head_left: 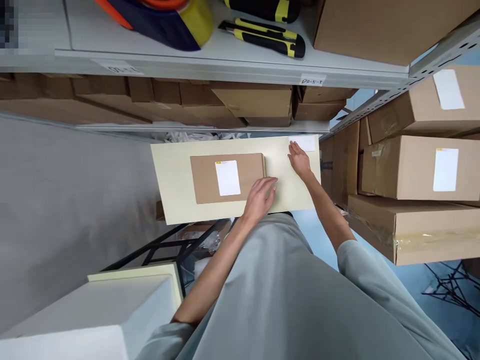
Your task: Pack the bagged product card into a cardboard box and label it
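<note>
A flat brown cardboard box (205, 179) with a white label (227, 178) on its top lies on a cream tabletop (174, 192). My left hand (259, 197) is beside the box's lower right corner, fingers stretched out and slightly bent, with nothing visible in them. Whether its fingertips touch the tabletop I cannot tell. At the far right corner of the tabletop lies a white paper (305, 143), looking like a blank label. My right hand (299, 159) rests at its lower left edge, fingers extended over it and not closed around anything.
Above the table, a grey shelf (225, 62) holds yellow-and-black utility knives (270, 37), a blue-and-yellow tape dispenser (165, 22) and a carton (375, 27). More cartons (255, 100) fill the level below. Stacked labelled boxes (431, 170) stand right. A white container (93, 315) sits lower left.
</note>
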`<state>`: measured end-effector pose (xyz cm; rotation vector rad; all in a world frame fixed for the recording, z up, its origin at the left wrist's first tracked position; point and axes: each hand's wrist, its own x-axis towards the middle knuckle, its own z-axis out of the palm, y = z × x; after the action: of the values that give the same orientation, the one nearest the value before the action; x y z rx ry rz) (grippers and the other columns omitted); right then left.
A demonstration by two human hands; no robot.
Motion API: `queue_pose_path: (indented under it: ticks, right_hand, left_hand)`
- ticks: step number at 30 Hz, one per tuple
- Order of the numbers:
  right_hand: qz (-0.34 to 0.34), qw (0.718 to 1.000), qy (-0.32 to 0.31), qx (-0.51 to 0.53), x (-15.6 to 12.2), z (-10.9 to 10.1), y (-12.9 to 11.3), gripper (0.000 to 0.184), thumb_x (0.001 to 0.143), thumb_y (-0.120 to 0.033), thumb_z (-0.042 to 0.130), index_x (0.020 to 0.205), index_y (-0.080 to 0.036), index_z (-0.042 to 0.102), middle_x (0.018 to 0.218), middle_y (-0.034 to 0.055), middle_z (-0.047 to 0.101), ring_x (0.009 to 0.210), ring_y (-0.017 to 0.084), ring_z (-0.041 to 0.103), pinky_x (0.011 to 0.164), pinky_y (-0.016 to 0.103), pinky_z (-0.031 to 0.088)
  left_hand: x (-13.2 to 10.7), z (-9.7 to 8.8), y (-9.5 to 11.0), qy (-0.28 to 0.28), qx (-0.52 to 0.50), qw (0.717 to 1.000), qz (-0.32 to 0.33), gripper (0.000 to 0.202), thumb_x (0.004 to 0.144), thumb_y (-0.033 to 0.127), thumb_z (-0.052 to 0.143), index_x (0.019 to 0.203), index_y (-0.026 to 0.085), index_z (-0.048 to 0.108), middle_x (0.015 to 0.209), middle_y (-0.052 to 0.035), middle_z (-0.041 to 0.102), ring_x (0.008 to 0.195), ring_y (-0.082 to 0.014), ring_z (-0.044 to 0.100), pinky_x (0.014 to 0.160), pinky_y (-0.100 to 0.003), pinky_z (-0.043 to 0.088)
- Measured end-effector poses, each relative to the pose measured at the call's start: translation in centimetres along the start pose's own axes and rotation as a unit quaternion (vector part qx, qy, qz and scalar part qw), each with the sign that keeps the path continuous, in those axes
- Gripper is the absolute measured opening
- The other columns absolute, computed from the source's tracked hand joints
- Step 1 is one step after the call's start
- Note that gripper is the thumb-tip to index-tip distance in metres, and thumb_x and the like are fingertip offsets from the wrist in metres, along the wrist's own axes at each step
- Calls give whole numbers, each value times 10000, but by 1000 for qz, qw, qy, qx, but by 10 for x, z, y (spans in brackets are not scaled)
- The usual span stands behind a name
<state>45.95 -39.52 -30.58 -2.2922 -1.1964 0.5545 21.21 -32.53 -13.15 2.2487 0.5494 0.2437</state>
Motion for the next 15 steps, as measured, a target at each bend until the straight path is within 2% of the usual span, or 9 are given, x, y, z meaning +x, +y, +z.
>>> queue_pose_path:
  ticks: [6, 12, 15]
  right_hand:
    - [3, 999, -35, 0, -5, 10, 11, 534, 1098, -107, 362, 1578, -78, 595, 1707, 144, 511, 1635, 228, 434, 1378, 425, 359]
    - [9, 998, 1, 58, -3, 13, 18, 510, 1101, -107, 405, 1562, -126, 619, 1725, 105, 498, 1660, 178, 379, 1392, 369, 331]
    - [17, 995, 11, 99, 0, 14, 22, 482, 1098, -118, 430, 1522, -152, 658, 1667, 88, 576, 1623, 174, 445, 1387, 397, 357]
  left_hand:
    - [6, 8, 8, 1, 20, 999, -27, 324, 1131, 308, 480, 1351, 239, 707, 1326, -109, 755, 1283, -272, 688, 1134, -482, 571]
    - [20, 19, 19, -15, 22, 999, -25, 329, 1137, 312, 469, 1349, 234, 708, 1335, -110, 751, 1290, -263, 688, 1147, -467, 563]
    - [24, 25, 25, -34, 22, 998, -38, 348, 1135, 328, 465, 1367, 250, 713, 1356, -110, 745, 1317, -272, 679, 1165, -479, 555]
